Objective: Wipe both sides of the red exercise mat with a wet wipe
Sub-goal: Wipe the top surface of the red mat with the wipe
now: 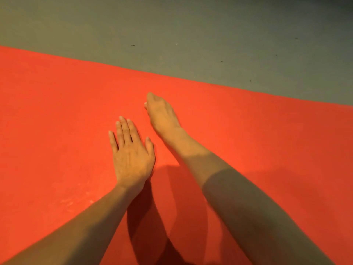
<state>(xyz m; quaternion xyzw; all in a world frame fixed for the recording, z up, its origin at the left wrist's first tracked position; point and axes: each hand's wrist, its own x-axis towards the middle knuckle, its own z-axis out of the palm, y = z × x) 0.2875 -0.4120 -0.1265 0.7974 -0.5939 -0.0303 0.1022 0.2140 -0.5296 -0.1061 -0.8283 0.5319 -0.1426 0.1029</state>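
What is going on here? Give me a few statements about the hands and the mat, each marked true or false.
1. The left hand lies flat on the red mat with its fingers straight. True.
2. The right hand is nearer the camera than the left hand. False: it reaches farther forward, toward the mat's far edge.
3. The mat lies on a grey floor. True.
4. The mat is rolled up. False: the part in view lies spread out flat.
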